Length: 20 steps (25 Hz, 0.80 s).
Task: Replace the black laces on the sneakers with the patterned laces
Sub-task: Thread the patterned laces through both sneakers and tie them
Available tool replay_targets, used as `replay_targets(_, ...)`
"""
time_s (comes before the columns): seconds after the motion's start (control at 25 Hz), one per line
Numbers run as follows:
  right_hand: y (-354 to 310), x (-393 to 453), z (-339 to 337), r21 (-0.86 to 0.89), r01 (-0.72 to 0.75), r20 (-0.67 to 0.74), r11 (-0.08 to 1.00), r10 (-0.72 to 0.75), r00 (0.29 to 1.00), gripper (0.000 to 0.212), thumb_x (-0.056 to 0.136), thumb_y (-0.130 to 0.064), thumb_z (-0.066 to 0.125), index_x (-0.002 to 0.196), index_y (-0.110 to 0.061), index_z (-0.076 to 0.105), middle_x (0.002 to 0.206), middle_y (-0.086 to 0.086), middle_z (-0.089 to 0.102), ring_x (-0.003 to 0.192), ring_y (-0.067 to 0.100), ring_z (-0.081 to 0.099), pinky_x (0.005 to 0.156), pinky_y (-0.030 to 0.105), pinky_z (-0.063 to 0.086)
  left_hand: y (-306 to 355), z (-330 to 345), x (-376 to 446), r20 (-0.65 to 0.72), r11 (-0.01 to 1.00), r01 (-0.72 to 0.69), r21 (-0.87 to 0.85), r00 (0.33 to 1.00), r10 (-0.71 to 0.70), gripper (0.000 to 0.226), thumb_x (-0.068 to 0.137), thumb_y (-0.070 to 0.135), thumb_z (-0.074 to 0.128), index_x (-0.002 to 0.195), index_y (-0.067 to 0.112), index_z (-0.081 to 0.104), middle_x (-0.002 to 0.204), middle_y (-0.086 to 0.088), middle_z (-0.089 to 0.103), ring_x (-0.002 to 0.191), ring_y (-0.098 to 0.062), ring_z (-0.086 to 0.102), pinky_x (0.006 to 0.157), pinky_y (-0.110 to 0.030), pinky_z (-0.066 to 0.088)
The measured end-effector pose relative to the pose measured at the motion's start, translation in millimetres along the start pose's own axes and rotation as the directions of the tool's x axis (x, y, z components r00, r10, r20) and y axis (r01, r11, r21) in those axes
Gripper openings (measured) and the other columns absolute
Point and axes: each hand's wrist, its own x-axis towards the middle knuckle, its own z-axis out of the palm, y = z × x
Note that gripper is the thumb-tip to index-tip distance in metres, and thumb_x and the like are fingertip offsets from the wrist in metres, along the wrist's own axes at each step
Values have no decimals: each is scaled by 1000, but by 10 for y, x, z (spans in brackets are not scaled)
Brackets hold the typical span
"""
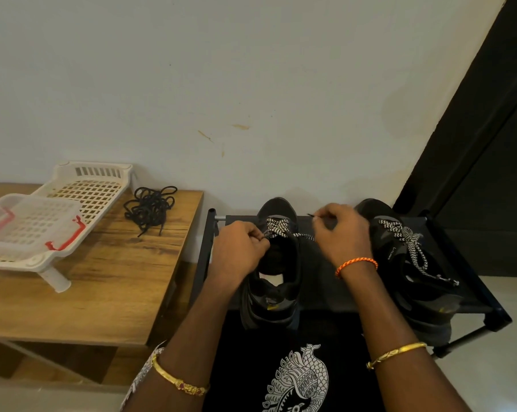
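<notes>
Two black sneakers stand on a dark shoe rack point(325, 281). The left sneaker point(276, 281) carries a black-and-white patterned lace point(278, 227) crossed through its front eyelets only. My left hand point(239, 254) pinches one end of that lace at the shoe's left side. My right hand point(340, 233) pinches the other end, its tip sticking out to the upper left. The right sneaker point(415, 272) is laced with a patterned lace point(412, 248) whose ends hang loose. A heap of black laces point(150, 206) lies on the wooden table.
A wooden table point(102, 286) stands left of the rack, bearing a white plastic basket tray point(81, 191) and a clear box with red clips point(28, 224). A pale wall is behind. A black panel point(489, 144) rises at the right.
</notes>
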Motion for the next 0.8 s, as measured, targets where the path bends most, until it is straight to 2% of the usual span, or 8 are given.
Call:
replay_targets(0.04, -41, -29, 31, 131, 16, 59, 991, -24, 998, 9, 84, -10, 64, 85, -12, 72, 90, 6, 67, 85, 16, 62, 81, 26, 49, -13, 3, 15, 11, 1000, 2, -1, 1000, -2, 7, 87, 23, 66, 90, 17, 70, 77, 6, 64, 66, -3, 54, 60, -11, 41)
replay_targets(0.08, -87, -63, 72, 184, 17, 120, 983, -40, 992, 9, 83, -9, 65, 85, -11, 74, 81, 4, 68, 75, 12, 61, 76, 22, 51, -38, 1, 37, 33, 999, 16, -31, 999, -15, 8, 88, 23, 66, 90, 17, 71, 75, 7, 63, 65, -4, 55, 63, -15, 46)
replay_targets(0.16, -148, -113, 180, 156, 30, 197, 987, -61, 978, 8, 83, -10, 68, 86, -12, 75, 75, 2, 68, 69, 9, 60, 73, 17, 48, -105, -18, 78, 106, 969, 114, -219, 990, -93, 10, 89, 22, 65, 93, 15, 72, 71, 5, 63, 63, -7, 57, 62, -21, 52)
replay_targets(0.2, -173, -127, 234, 125, 47, 214, 991, -74, 974, 8, 82, -12, 68, 86, -13, 75, 76, 2, 69, 70, 10, 60, 74, 18, 49, -128, -35, 88, 157, 924, 192, -331, 977, -146, 10, 89, 20, 65, 95, 14, 72, 71, 4, 63, 64, -7, 58, 60, -21, 51)
replay_targets(0.32, -234, -135, 344, -61, 160, 248, 985, -140, 959, 11, 84, -19, 63, 86, -15, 73, 87, 2, 67, 88, 18, 60, 85, 33, 49, -170, -83, 107, 306, 774, 385, -504, 917, -257, 11, 88, 15, 66, 98, 11, 70, 76, 1, 65, 71, -7, 60, 60, -19, 51)
replay_targets(0.44, -265, -144, 392, -236, 261, 271, 936, -194, 943, 16, 88, -24, 60, 92, -13, 71, 113, 3, 47, 112, 20, 41, 91, 33, 38, -191, -108, 120, 365, 694, 455, -557, 885, -287, 9, 86, 15, 69, 95, 14, 71, 73, 2, 65, 69, -7, 59, 63, -21, 52)
replay_targets(0.6, -271, -186, 427, -255, 314, 318, 915, -228, 920, 16, 89, -21, 60, 96, -11, 71, 128, 0, 38, 123, 18, 30, 96, 33, 27, -204, -112, 116, 372, 678, 460, -573, 883, -285, 5, 84, 15, 70, 89, 17, 71, 78, 1, 68, 72, -8, 61, 63, -21, 54)
replay_targets(0.8, -232, -193, 456, -204, 247, 307, 947, -177, 935, 10, 88, -17, 61, 90, -11, 69, 131, 0, 38, 125, 17, 29, 96, 32, 22, -211, -125, 102, 349, 703, 426, -569, 900, -262, 5, 83, 16, 72, 87, 18, 71, 84, 0, 69, 79, -9, 63, 63, -21, 54)
